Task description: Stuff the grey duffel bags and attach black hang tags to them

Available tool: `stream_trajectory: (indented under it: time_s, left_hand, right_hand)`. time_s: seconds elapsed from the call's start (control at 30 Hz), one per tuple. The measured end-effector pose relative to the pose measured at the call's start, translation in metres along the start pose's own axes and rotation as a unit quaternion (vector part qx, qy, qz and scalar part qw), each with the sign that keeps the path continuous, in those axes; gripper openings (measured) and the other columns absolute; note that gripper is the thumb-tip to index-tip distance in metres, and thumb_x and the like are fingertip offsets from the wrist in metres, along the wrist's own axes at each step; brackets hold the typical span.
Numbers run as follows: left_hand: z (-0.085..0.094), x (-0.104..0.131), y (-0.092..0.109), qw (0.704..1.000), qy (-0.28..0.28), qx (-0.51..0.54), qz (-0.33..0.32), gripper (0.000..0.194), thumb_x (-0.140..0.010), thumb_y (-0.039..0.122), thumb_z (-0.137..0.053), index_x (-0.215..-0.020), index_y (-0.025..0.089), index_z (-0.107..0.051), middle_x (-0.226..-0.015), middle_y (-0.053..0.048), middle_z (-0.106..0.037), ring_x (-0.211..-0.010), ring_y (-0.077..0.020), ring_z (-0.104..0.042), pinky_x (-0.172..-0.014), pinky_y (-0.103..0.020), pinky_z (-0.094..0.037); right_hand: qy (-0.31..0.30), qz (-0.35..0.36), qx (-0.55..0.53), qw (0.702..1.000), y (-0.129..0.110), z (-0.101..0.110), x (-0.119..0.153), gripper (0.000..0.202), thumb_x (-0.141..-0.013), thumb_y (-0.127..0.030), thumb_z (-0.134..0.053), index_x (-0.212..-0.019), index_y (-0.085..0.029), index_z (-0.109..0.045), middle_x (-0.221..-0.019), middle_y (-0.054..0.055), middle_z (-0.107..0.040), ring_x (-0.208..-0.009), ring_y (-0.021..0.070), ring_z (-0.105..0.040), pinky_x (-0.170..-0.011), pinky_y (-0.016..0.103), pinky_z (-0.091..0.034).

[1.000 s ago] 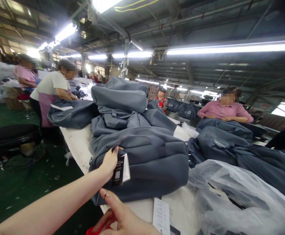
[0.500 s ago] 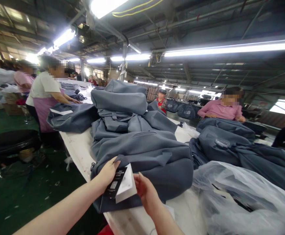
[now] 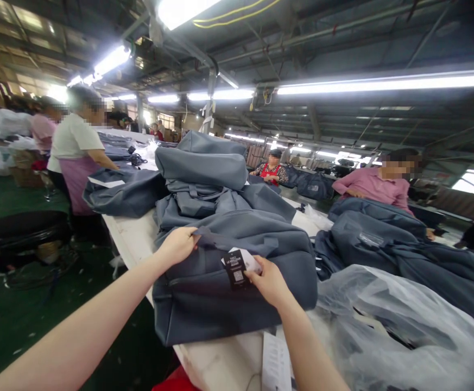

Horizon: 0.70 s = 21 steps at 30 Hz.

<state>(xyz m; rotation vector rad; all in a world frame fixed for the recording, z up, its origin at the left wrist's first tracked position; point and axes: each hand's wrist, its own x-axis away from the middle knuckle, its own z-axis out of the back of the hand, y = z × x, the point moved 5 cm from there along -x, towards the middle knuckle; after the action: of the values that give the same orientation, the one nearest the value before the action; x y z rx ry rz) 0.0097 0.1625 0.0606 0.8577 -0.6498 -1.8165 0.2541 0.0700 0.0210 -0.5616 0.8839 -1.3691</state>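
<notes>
A blue-grey bag (image 3: 228,315) lies on the white table (image 3: 204,358) right in front of me. My left hand (image 3: 179,244) is closed on the strap (image 3: 212,238) at the bag's upper left. Between the thumb and fingers of my right hand (image 3: 267,277) are the tags: a black printed tag (image 3: 235,269) with a white one (image 3: 251,260) behind it, over the bag's front. A white printed paper (image 3: 276,361) lies on the table below my right wrist.
More grey bags (image 3: 200,168) are piled behind. Clear plastic (image 3: 399,331) and further bags (image 3: 377,236) lie at the right. A person in pink (image 3: 377,187) stands behind them; another in white (image 3: 74,141) is at the left, near a black stool (image 3: 23,225).
My left hand has risen with the strap. My right hand has moved up and right and now holds the tags, which have shifted the same way. The white paper shows more fully.
</notes>
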Motion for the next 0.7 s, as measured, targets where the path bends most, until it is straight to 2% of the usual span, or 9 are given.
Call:
stream_trajectory:
  time_s: [0.07, 0.2, 0.3, 0.37, 0.4, 0.53, 0.6, 0.63, 0.7]
  left_hand:
    - [0.0, -0.021, -0.007, 1.0, -0.007, -0.022, 0.013, 0.037, -0.08, 0.047, -0.046, -0.062, 0.019, -0.062, -0.051, -0.002, -0.058, -0.046, -0.0172, -0.05, -0.049, -0.029, -0.036]
    - [0.0, -0.046, -0.01, 0.995, -0.039, -0.087, 0.016, 0.045, -0.078, 0.058, -0.05, -0.067, 0.017, -0.065, -0.055, -0.002, -0.06, -0.053, -0.0179, -0.055, -0.054, -0.029, -0.04]
    - [0.011, -0.056, -0.002, 0.987, -0.047, -0.155, -0.013, 0.055, -0.066, 0.062, -0.064, -0.098, 0.017, -0.067, -0.095, -0.008, -0.07, -0.089, -0.0254, -0.063, -0.078, -0.032, -0.047]
    - [0.014, -0.059, 0.003, 0.977, -0.072, -0.198, -0.035, 0.077, -0.061, 0.064, -0.069, -0.122, 0.018, -0.057, -0.125, -0.011, -0.061, -0.113, -0.0284, -0.056, -0.093, -0.033, -0.044]
    - [0.012, -0.06, 0.003, 0.971, -0.096, -0.216, -0.041, 0.082, -0.061, 0.065, -0.068, -0.127, 0.018, -0.053, -0.131, -0.012, -0.057, -0.117, -0.0288, -0.054, -0.096, -0.033, -0.043]
    - [-0.01, -0.046, 0.007, 0.941, -0.187, -0.279, -0.05, 0.075, -0.069, 0.067, -0.058, -0.119, 0.012, -0.057, -0.119, -0.019, -0.064, -0.104, -0.033, -0.063, -0.088, -0.04, -0.049]
    - [-0.023, -0.032, 0.018, 0.931, -0.198, -0.3, -0.069, 0.072, -0.069, 0.065, -0.058, -0.116, 0.01, -0.058, -0.114, -0.021, -0.065, -0.102, -0.036, -0.063, -0.086, -0.043, -0.049]
    - [-0.029, -0.024, 0.026, 0.927, -0.205, -0.304, -0.084, 0.07, -0.068, 0.063, -0.059, -0.115, 0.011, -0.058, -0.112, -0.021, -0.065, -0.101, -0.0363, -0.063, -0.085, -0.044, -0.05]
    - [-0.039, -0.007, 0.042, 0.918, -0.229, -0.303, -0.115, 0.064, -0.067, 0.06, -0.062, -0.111, 0.013, -0.06, -0.108, -0.019, -0.067, -0.097, -0.0352, -0.065, -0.083, -0.043, -0.051]
  right_hand:
    - [-0.057, -0.029, -0.018, 0.998, 0.006, -0.007, 0.006, 0.022, -0.069, -0.019, -0.061, -0.091, -0.015, -0.064, -0.08, 0.005, -0.068, -0.072, 0.0209, -0.063, -0.065, 0.03, -0.048]
    - [-0.178, -0.086, -0.19, 0.962, 0.009, -0.049, 0.036, 0.025, -0.073, -0.025, -0.064, -0.096, -0.017, -0.058, -0.083, 0.003, -0.068, -0.063, 0.0175, -0.063, -0.057, 0.028, -0.049]
    - [-0.194, -0.1, -0.241, 0.946, 0.014, -0.06, 0.052, 0.036, -0.076, -0.042, -0.068, -0.1, -0.016, -0.059, -0.09, 0.006, -0.069, -0.072, 0.0176, -0.066, -0.061, 0.027, -0.049]
    - [-0.225, -0.139, -0.261, 0.928, 0.026, -0.066, 0.063, 0.047, -0.075, -0.054, -0.067, -0.098, -0.014, -0.061, -0.09, 0.009, -0.069, -0.074, 0.0179, -0.066, -0.06, 0.025, -0.048]
    - [-0.247, -0.169, -0.278, 0.913, 0.035, -0.072, 0.07, 0.053, -0.074, -0.059, -0.067, -0.098, -0.012, -0.061, -0.089, 0.011, -0.069, -0.073, 0.0178, -0.067, -0.059, 0.025, -0.047]
    - [-0.311, -0.311, -0.39, 0.809, 0.075, -0.119, 0.111, 0.06, -0.069, -0.062, -0.071, -0.102, -0.013, -0.059, -0.087, 0.012, -0.071, -0.068, 0.0179, -0.068, -0.054, 0.023, -0.047]
    - [-0.286, -0.383, -0.449, 0.755, 0.091, -0.145, 0.127, 0.054, -0.07, -0.059, -0.072, -0.098, -0.014, -0.059, -0.089, 0.01, -0.072, -0.07, 0.0161, -0.069, -0.052, 0.019, -0.045]
    - [-0.26, -0.407, -0.471, 0.738, 0.096, -0.154, 0.13, 0.05, -0.071, -0.057, -0.071, -0.095, -0.015, -0.06, -0.089, 0.009, -0.071, -0.072, 0.0153, -0.069, -0.052, 0.018, -0.045]
    - [-0.223, -0.406, -0.491, 0.738, 0.097, -0.164, 0.133, 0.044, -0.075, -0.055, -0.069, -0.093, -0.015, -0.062, -0.094, 0.009, -0.07, -0.079, 0.0163, -0.069, -0.056, 0.019, -0.048]
